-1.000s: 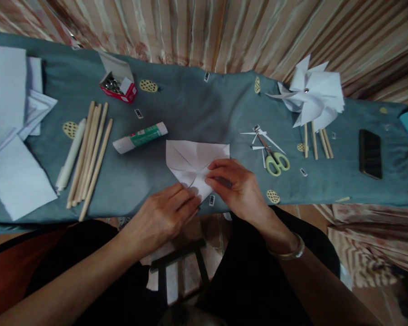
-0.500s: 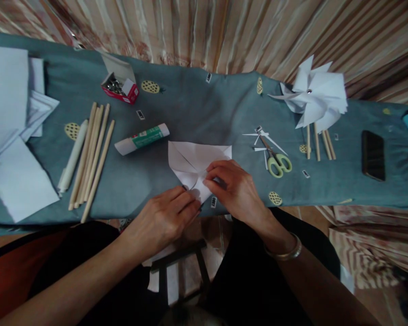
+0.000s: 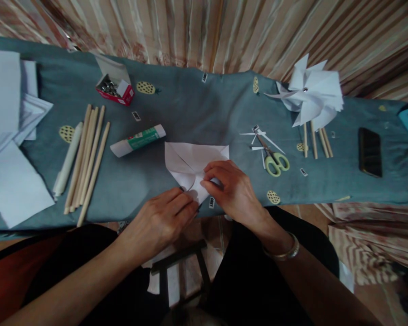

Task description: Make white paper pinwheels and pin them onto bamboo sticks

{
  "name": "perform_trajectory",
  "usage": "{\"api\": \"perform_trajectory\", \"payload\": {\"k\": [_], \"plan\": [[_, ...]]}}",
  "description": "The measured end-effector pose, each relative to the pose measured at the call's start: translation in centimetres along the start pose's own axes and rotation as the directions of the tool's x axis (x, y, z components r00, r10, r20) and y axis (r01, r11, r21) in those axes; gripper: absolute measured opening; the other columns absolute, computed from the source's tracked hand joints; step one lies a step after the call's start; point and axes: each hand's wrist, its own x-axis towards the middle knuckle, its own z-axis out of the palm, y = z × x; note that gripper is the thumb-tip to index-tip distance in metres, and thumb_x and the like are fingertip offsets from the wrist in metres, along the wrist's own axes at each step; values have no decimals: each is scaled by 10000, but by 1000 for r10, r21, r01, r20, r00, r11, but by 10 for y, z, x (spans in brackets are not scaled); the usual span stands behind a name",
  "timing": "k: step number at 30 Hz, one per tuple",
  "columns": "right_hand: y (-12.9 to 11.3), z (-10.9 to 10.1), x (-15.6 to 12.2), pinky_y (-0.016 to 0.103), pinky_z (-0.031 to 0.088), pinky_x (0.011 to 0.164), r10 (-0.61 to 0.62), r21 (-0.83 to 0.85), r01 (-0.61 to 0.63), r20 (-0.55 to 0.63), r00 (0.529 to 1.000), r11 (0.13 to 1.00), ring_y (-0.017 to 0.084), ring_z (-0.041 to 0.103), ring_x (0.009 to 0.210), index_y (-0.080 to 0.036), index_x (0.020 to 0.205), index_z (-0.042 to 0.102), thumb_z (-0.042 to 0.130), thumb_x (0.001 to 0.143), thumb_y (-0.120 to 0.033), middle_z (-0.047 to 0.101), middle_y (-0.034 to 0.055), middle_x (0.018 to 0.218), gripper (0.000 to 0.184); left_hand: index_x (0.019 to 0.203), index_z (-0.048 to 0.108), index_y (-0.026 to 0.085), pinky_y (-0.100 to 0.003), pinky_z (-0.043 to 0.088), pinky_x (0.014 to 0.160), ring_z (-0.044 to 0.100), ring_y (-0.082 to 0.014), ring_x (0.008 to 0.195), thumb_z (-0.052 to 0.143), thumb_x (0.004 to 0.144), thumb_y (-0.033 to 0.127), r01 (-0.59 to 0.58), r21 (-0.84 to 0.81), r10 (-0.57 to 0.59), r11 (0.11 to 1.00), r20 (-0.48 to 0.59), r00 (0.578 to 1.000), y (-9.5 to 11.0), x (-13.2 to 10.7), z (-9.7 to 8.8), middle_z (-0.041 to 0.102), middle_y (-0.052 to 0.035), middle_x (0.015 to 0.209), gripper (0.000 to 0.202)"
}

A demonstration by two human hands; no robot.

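Observation:
A white paper square (image 3: pixel 197 156) with slits running from its corners lies near the front edge of the cloth-covered table. On its lower left side my left hand (image 3: pixel 168 215) is closed, fingertips gripping the paper edge. My right hand (image 3: pixel 229 188) pinches a part of the paper close to its centre, thumb against forefinger. The fingers hide the lower and right parts of the sheet. Left of the paper rests a green and white glue stick (image 3: pixel 139 140). Green-handled scissors (image 3: pixel 272 158) lie to the right among thin paper scraps (image 3: pixel 258 133).
Wooden sticks (image 3: pixel 88 158) and a white pen (image 3: pixel 68 160) lie at left, beside stacked paper sheets (image 3: pixel 3 99). An open red box (image 3: pixel 115 90) holds small metal pieces. Finished paper pinwheels (image 3: pixel 309 90) on sticks and a dark phone (image 3: pixel 370 151) are at right.
The whole view has shifted slightly, so the table things sit a little further left. Both hands keep their hold on the paper with hardly any movement.

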Motion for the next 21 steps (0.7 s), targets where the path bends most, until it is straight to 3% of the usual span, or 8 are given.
{"api": "perform_trajectory", "payload": {"k": [9, 15, 21], "plan": [[-1, 2, -2, 350, 479, 859, -41, -13, 41, -30, 999, 999, 202, 600, 906, -185, 809, 621, 574, 875, -119, 677, 63, 920, 104, 962, 663, 69, -329, 581, 660, 602, -200, 780, 594, 876, 91, -5, -13, 5, 1000, -12, 1000, 0, 2, 0, 686, -87, 886, 112], [-2, 5, -7, 350, 506, 863, -125, -86, 122, -27, 992, 989, 207, 573, 974, -179, 932, 676, 504, 920, -105, 667, 89, 1058, 188, 978, 661, 81, -319, 578, 665, 607, -195, 783, 581, 889, 100, -11, -9, 11, 1000, -5, 1000, -1, 0, 1, 687, -85, 884, 122], [-3, 5, -10, 352, 523, 861, -152, -190, 160, 54, 987, 969, 218, 551, 1002, -186, 974, 686, 470, 930, -92, 646, 104, 1112, 239, 986, 659, 77, -328, 581, 673, 611, -200, 785, 587, 883, 96, -7, -7, 7, 1000, -5, 1000, -2, 0, 1, 688, -92, 896, 127]]}}
